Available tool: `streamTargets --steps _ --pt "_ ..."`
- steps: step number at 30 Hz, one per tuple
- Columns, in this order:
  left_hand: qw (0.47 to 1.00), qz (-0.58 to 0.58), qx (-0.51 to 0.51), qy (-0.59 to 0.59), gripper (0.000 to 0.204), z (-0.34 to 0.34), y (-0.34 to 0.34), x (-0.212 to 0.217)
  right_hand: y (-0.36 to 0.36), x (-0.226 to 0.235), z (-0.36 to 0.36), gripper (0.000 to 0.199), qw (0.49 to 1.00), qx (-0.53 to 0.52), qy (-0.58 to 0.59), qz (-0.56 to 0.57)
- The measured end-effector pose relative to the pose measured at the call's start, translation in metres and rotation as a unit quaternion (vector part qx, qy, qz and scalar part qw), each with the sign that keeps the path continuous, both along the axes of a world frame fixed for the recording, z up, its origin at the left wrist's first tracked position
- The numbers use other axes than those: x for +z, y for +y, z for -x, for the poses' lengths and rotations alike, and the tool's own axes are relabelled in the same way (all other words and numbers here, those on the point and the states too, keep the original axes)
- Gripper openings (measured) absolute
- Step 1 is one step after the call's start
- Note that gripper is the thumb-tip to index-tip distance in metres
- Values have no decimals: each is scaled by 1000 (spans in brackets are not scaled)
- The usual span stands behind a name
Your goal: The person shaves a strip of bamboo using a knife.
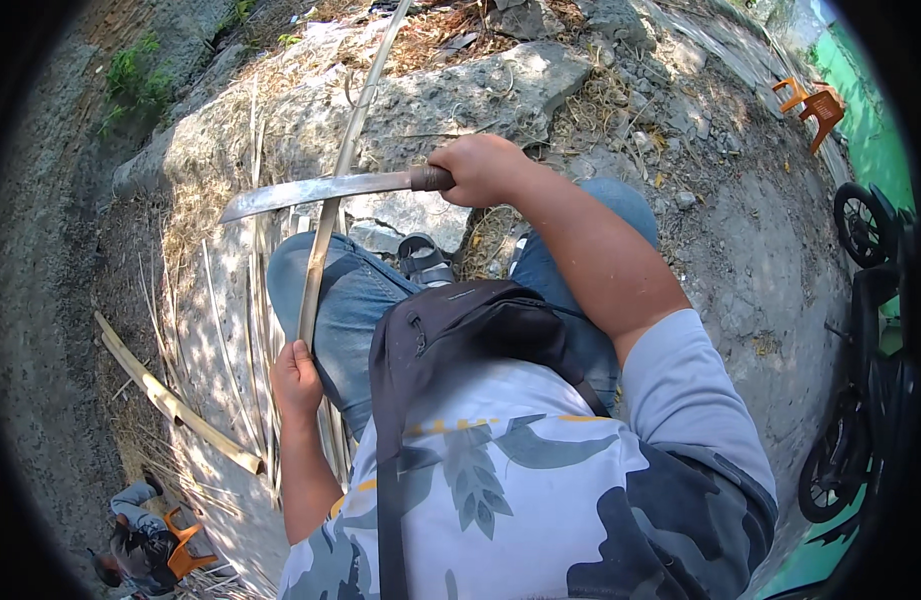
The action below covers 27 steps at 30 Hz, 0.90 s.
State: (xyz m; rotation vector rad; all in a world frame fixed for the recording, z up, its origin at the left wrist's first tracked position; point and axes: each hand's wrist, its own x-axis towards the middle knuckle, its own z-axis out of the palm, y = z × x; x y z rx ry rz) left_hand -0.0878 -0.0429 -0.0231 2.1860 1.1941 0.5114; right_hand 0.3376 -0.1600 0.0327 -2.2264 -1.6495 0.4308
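My right hand [477, 170] is closed round the dark handle of a machete [325, 190], held out in front of my knees with its long blade pointing left. Across my left knee runs a long, pale bamboo strip [320, 250], reaching up past the top of the view. Its near end is gripped by my left hand [297, 378], thumb on top. The blade crosses over the strip, close to it or touching; which one I cannot tell.
Several thin strips [252, 330] and a thicker split bamboo piece [170, 402] lie on the ground to my left. A concrete slab [460, 95] is ahead. A person [140, 545] sits on an orange chair [187, 545] at lower left. A motorcycle [860, 340] stands at right.
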Motion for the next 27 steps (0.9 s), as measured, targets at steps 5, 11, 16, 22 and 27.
streamTargets --steps 5,11,16,22,27 --pt "999 -28 -3 20 42 -4 -2 4 11 -11 16 17 990 115 -77 -23" --pt "1000 -17 6 12 42 -2 -5 5 8 -12 -14 22 1000 5 -28 -10" --pt "1000 -12 -8 -1 41 -2 -1 2 1 -15 -25 22 998 -64 13 3" --pt "1000 12 0 -18 41 0 0 0 4 4 -1 25 1000 -7 7 28" --pt "1000 -4 -15 -7 42 -4 -1 5 10 -7 20 20 992 102 -67 19"
